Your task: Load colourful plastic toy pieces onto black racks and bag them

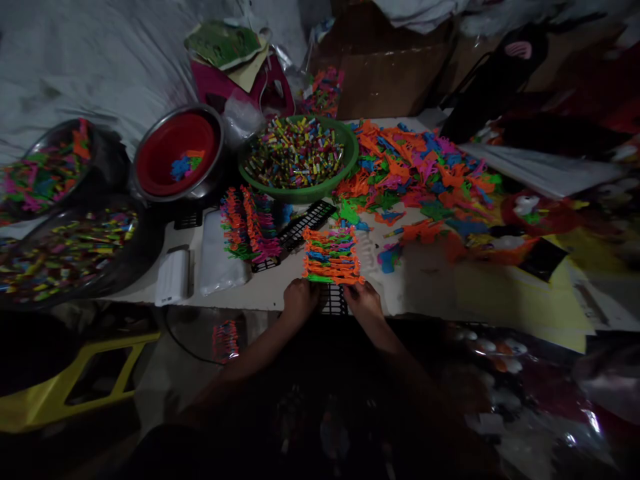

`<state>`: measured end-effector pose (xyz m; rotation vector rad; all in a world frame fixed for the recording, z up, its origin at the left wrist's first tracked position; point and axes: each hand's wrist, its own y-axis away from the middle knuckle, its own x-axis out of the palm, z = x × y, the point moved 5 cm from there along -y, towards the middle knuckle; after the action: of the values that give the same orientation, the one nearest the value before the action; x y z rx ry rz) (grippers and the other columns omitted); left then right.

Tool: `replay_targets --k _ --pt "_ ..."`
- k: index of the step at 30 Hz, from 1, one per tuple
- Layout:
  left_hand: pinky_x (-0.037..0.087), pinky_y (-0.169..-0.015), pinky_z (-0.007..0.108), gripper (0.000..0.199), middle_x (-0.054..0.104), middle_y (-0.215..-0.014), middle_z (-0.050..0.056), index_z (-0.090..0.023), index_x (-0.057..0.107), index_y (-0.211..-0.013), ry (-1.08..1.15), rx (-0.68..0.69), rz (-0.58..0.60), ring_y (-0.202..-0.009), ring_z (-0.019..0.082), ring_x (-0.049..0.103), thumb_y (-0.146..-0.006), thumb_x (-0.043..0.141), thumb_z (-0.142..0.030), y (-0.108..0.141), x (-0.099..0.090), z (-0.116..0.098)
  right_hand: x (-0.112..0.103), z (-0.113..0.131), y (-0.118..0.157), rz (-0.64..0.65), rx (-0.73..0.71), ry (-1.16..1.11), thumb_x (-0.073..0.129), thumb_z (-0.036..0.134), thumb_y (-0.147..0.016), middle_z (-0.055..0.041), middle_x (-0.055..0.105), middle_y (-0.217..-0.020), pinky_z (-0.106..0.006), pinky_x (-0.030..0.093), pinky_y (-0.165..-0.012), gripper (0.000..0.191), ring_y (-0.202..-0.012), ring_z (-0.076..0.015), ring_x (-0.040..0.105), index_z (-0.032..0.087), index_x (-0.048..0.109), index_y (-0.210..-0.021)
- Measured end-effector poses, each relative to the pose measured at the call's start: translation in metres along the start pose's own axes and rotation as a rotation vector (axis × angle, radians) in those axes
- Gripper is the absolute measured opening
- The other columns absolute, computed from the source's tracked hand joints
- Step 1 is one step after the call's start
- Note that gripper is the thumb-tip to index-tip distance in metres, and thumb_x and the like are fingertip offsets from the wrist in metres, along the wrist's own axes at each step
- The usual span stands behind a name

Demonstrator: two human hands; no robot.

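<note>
A row of gun-shaped plastic toys (331, 256), mostly orange with some green and blue, lies side by side on a black rack (333, 300) at the table's front edge. My left hand (300, 300) is closed at the row's near left corner, its fingertips at the end of the nearest toy. At the near right corner, my right hand (365, 304) pinches that toy's other end. The fingertips are partly hidden and dim. Left of the row stand two more packed rows of toys (250, 227), close to another black rack (307, 225).
Behind is a green basin (350, 157) of small colourful tubes; a heap of loose toys (415, 160) spreads right. A red bowl (150, 157), a tub of tubes (70, 250), a white box (173, 277) and clear plastic bags (220, 257) are left. A yellow stool (75, 353) stands below.
</note>
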<state>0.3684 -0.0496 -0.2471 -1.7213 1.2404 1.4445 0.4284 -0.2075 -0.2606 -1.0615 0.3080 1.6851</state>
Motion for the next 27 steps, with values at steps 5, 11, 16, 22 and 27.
replay_targets --k 5,11,16,22,27 --pt "0.039 -0.060 0.028 0.029 0.065 -0.079 0.014 -0.011 0.062 -0.081 0.001 -0.015 0.009 -0.075 0.023 0.061 -0.081 0.044 -0.033 0.000 0.003 -0.002 0.005 0.005 0.002 0.013 -0.006 0.023 0.044 0.026 -0.079 -0.0079 0.067 -0.081 -0.032 0.050 -0.072 0.021 -0.079 -0.0204 0.062 0.018 0.062 -0.086" --pt "0.040 -0.060 0.025 0.032 0.066 -0.080 0.011 -0.014 0.060 -0.088 0.067 0.032 0.035 -0.075 0.020 0.062 -0.079 0.050 -0.043 0.006 -0.002 0.009 -0.009 -0.005 -0.002 0.170 -0.028 -0.046 0.046 0.028 -0.079 -0.0044 0.068 -0.083 -0.028 0.051 -0.067 0.022 -0.074 -0.0182 0.063 0.020 0.064 -0.089" --pt "0.042 -0.063 0.024 0.026 0.068 -0.084 0.008 -0.016 0.059 -0.093 0.096 0.076 0.135 -0.077 0.019 0.063 -0.079 0.051 -0.037 0.013 -0.016 0.022 -0.050 -0.036 -0.060 0.151 0.046 0.029 0.044 0.025 -0.080 -0.0041 0.068 -0.088 -0.026 0.047 -0.073 0.025 -0.078 -0.0162 0.062 0.019 0.065 -0.092" --pt "0.046 -0.074 0.026 0.018 0.066 -0.090 0.005 -0.020 0.063 -0.091 0.295 0.443 0.193 -0.087 0.018 0.060 -0.076 0.057 -0.028 0.022 -0.010 -0.008 -0.031 -0.048 -0.147 0.168 0.178 0.347 0.047 0.027 -0.081 -0.0113 0.059 -0.111 -0.030 0.034 -0.091 0.033 -0.105 -0.0209 0.050 0.014 0.059 -0.108" --pt "0.047 -0.083 0.032 0.024 0.062 -0.106 0.007 -0.021 0.062 -0.098 0.397 0.618 0.128 -0.100 0.020 0.055 -0.075 0.059 -0.023 0.028 -0.005 -0.004 -0.016 -0.048 -0.148 0.288 0.108 0.395 0.052 0.027 -0.077 -0.0072 0.063 -0.101 -0.027 0.036 -0.085 0.022 -0.097 -0.0186 0.053 0.020 0.066 -0.093"
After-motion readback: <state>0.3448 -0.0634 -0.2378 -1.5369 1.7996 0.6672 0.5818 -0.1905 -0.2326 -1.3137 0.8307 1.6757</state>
